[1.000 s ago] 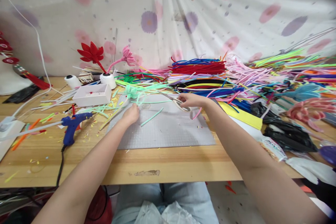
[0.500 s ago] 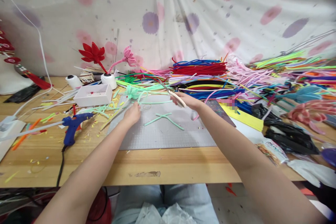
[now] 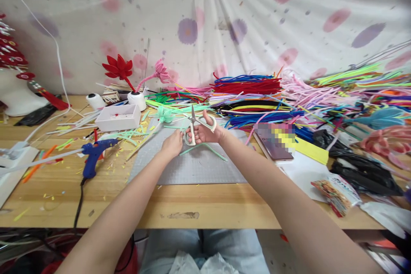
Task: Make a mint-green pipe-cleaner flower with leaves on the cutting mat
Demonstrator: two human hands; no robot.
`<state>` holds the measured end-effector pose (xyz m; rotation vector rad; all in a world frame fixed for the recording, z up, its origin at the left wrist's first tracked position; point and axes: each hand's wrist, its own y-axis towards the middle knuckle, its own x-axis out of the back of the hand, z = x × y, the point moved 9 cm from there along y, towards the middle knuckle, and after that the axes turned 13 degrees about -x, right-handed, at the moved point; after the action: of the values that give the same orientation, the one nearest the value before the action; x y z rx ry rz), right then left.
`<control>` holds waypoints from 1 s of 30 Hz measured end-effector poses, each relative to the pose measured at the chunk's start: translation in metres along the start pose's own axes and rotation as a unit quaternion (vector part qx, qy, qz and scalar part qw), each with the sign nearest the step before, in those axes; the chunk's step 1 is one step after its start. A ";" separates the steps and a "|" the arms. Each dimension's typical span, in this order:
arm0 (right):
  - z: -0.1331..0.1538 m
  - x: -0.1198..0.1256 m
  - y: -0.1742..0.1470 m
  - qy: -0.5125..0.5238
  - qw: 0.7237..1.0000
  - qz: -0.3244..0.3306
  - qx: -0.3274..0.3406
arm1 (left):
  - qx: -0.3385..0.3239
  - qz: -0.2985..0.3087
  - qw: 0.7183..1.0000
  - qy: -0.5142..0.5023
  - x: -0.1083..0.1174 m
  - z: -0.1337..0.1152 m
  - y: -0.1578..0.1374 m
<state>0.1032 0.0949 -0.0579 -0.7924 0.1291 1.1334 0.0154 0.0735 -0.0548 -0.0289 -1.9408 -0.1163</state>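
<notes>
One view, head: a gray mat (image 3: 192,173) is set on the table (image 3: 231,205).
Right hand (image 3: 206,134): palm turned up, scissors (image 3: 192,119) held above the mat, loops spread.
Left hand (image 3: 173,143): fingers curled together beside the scissors; what is pinched cannot be told.
Green strips (image 3: 216,152): laid on the mat.

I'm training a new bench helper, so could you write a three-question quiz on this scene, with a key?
1. Which hand holds the white-handled metal scissors?

2. Fill in: in the picture, the blue plastic glue gun lies to the ____ of the grey gridded mat.

3. What stands in the white round holder?
A) Steel spoons
B) A red fuzzy flower and a pink fuzzy flower
C) Blue pens

Key: 1. The right hand. 2. Left. 3. B.
</notes>
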 end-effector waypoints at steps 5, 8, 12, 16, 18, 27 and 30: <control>0.004 0.002 -0.001 0.030 0.999 0.000 0.022 | -0.030 -0.013 0.999 -0.015 0.000 -0.004 0.004; 0.005 0.004 -0.002 0.043 0.998 -0.007 0.035 | -0.031 -0.021 0.999 -0.029 0.003 -0.005 0.005; 0.003 0.005 -0.003 0.047 0.998 -0.022 0.034 | -0.011 -0.032 0.999 -0.036 0.006 -0.007 0.005; 0.004 0.005 -0.004 0.045 0.998 -0.005 0.033 | -0.010 -0.035 0.999 -0.026 0.005 -0.008 0.005; 0.007 0.007 -0.005 0.044 0.998 -0.002 0.035 | -0.019 -0.028 0.999 -0.025 0.003 -0.009 0.005; 0.015 0.012 -0.008 0.035 0.997 -0.032 0.062 | -0.038 0.003 0.999 0.009 0.009 -0.012 0.009; 0.028 0.025 -0.015 0.068 0.987 -0.078 0.122 | -0.030 0.010 0.999 0.015 0.006 -0.003 0.007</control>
<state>0.1190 0.1287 -0.0422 -0.6480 0.3093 0.8946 0.0164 0.0802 -0.0474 -0.0859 -1.9061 -0.1605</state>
